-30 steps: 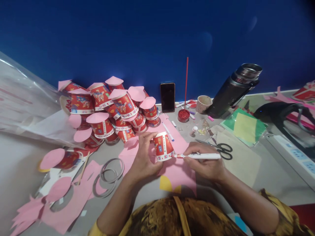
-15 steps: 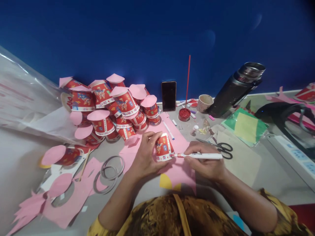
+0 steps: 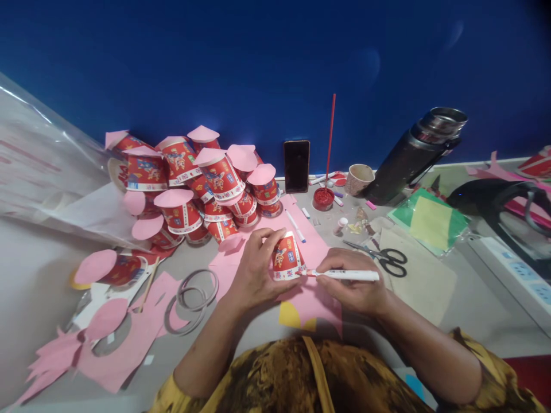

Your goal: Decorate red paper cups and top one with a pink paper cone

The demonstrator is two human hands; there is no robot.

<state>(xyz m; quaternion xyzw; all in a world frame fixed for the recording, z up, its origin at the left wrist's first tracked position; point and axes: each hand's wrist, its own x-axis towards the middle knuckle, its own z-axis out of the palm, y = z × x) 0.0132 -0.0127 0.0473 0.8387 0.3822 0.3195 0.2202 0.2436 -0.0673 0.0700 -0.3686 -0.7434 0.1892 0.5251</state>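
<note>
My left hand (image 3: 257, 269) is wrapped round a red paper cup (image 3: 284, 257) with a white band along its lower edge, drawn with small red and purple marks. In my right hand (image 3: 355, 284) is a white marker (image 3: 350, 275), pinched near its red tip end. The tip meets the band at the cup's lower right edge. Under both hands lies a sheet of pink paper (image 3: 312, 246). Another marker with a blue end (image 3: 295, 226) rests on that sheet just beyond the cup.
Red cups with pink paper cones (image 3: 178, 213) are piled at the back left. A phone (image 3: 297, 166) leans on the blue wall. Scissors (image 3: 390, 261), a black flask (image 3: 415, 155) and a power strip (image 3: 512, 281) lie rightward. Tape rings (image 3: 193, 295) and pink scraps (image 3: 114, 355) are at left.
My right hand and the marker have shifted slightly left, with the tip still at the cup's lower band. My left hand keeps its hold on the cup.
</note>
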